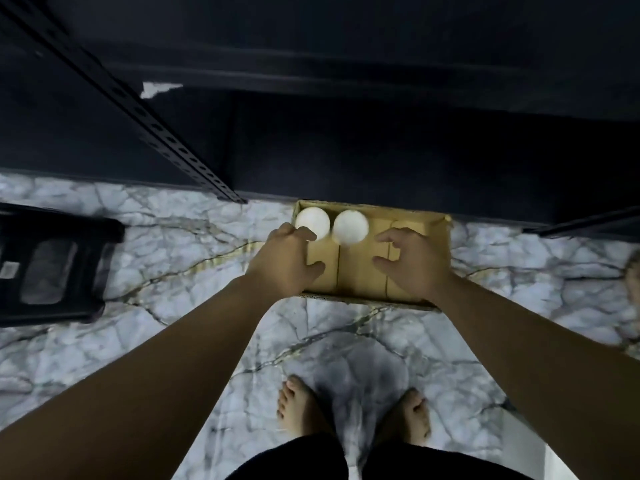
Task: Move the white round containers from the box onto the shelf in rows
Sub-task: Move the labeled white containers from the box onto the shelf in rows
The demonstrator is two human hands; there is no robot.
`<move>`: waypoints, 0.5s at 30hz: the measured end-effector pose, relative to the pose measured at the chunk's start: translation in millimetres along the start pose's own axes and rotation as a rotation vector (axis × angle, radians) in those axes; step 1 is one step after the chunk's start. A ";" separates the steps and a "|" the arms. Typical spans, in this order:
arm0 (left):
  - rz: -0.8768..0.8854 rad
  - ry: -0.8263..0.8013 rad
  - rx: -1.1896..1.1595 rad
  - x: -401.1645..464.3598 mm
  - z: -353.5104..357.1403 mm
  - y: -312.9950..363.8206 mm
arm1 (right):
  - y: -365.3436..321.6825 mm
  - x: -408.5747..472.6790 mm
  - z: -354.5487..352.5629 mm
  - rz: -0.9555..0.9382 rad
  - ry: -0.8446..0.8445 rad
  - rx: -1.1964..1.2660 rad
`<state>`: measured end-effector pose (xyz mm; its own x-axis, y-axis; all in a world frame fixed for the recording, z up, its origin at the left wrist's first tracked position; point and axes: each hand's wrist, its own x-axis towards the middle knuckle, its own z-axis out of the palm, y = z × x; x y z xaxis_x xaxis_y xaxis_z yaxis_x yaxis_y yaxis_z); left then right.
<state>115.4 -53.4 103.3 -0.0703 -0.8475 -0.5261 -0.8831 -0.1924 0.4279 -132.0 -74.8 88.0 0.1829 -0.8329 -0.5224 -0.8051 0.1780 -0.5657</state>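
Both hands' grip released, left hand [287,261] touching left container [312,221], right hand [414,261] beside second container [349,226]

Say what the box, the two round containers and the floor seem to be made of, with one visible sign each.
Box: corrugated cardboard, matt brown; fluted edge shows along the near wall.
Round containers: probably plastic, smooth plain white; too blurred to be sure.
Floor: marble or marble-look tile, pale with grey and gold veins, slightly glossy.

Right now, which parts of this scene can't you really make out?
- Shelf, head view: too dark to see any containers on it.
- Left white container: partly covered by the left hand.
- Box floor: partly hidden by the right hand.
- Black stool: cut off by the left edge.
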 end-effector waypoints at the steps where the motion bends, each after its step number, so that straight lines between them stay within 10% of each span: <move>1: 0.001 0.003 0.012 13.3 12.1 -6.6 | 9.1 14.2 12.5 -0.003 -0.012 -0.018; 15: 0.116 0.182 0.479 172.2 118.1 -83.3 | 76.6 165.7 134.8 -0.117 0.111 -0.248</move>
<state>122.2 -124.9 -109.8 -0.1364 -0.9302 -0.3409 -0.9904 0.1199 0.0690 -87.3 -128.6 -127.9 0.2307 -0.8948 -0.3823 -0.8980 -0.0445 -0.4377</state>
